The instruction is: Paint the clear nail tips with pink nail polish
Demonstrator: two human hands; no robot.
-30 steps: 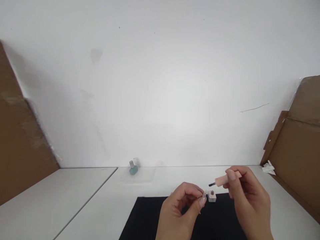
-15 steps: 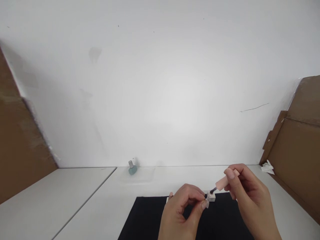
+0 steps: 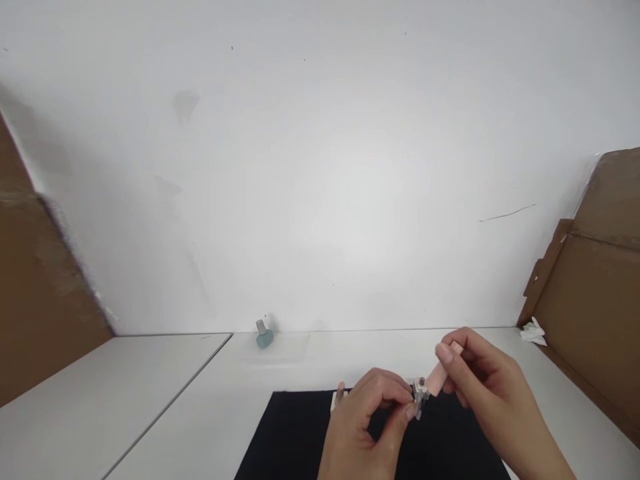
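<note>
My left hand (image 3: 373, 417) pinches a small clear plastic piece (image 3: 419, 408) between thumb and fingertips. My right hand (image 3: 483, 380) grips the pale pink cap of a nail polish brush (image 3: 439, 378), which slants down to the left. The brush end is at the clear piece; whether the bristles touch it is hard to make out. Just behind the piece, a small white bottle (image 3: 421, 383) with a dark open mouth is partly covered. Left of my left hand, a white object with a brownish-pink upright part (image 3: 340, 393) shows, its rest hidden by the hand.
A black mat (image 3: 285, 433) lies under both hands on the white table (image 3: 200, 413). Near the back wall a teal nail polish bottle (image 3: 264, 335) leans tilted. A crumpled white tissue (image 3: 533, 331) sits at the right, by the cardboard side panel (image 3: 590, 300).
My right hand has moved slightly left and down, tilting the brush more steeply and bringing its end from near the bottle's mouth to the clear piece. My left hand has barely moved.
</note>
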